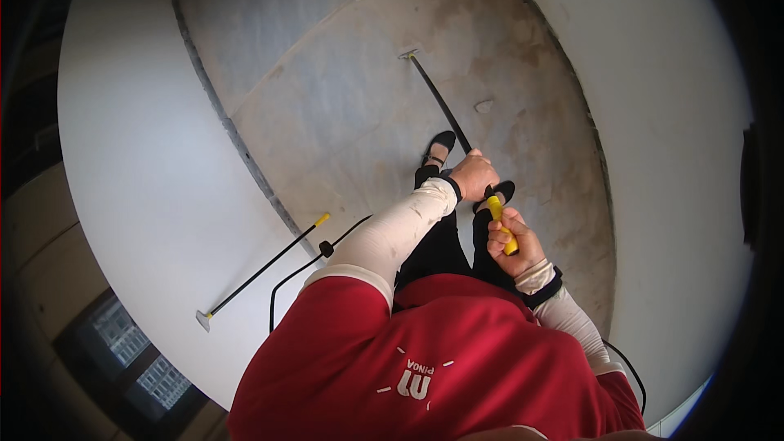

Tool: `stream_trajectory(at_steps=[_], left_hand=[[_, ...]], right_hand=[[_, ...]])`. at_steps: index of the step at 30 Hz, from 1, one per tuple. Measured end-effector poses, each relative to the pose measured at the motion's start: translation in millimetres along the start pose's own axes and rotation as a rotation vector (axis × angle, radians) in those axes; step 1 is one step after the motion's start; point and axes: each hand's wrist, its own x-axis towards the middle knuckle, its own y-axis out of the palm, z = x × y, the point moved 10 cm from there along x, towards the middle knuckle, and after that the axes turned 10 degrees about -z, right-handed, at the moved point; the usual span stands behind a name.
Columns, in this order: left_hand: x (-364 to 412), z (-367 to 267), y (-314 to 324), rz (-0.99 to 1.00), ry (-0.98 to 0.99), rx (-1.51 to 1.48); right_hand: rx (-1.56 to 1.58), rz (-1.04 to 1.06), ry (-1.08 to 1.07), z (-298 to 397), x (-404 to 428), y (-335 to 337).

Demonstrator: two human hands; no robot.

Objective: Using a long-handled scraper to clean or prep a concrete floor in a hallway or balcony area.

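My left hand is closed around the black shaft of a long-handled scraper. Closer to my body, my right hand grips its yellow handle end, fingers curled around it. The scraper slants away from me, and its wide flat head rests on the bare, stained floor beyond my feet. A second long-handled tool, with a yellow grip and a flat pale head, leans at the white wall to my left. Both my wrists have black bands over pale, smudged sleeves.
A white wall stands on the left and another on the right, with rough dark gaps along their bases. A small flat fragment or patch shows on the floor. A black cable with a dark knob runs near my left side.
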Motion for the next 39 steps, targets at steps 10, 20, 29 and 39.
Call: stream_trajectory(at_steps=[10,20,29,39], left_hand=[[10.8,28.6,-3.3,0.116,0.017,0.075],[22.6,-25.1,0.0,0.118,0.031,-0.097],[15.1,-45.5,1.2,-0.052,0.021,-0.177],[45.0,-4.6,-37.8,-0.315,0.073,-0.157]], right_hand=[[-0.002,0.038,-0.048,6.9,17.4,15.4],[0.096,-0.006,-0.085,8.3,-30.7,2.9],[0.146,-0.052,-0.054,-0.5,-52.4,1.8],[0.127,0.004,-0.097,31.2,-13.1,30.3]])
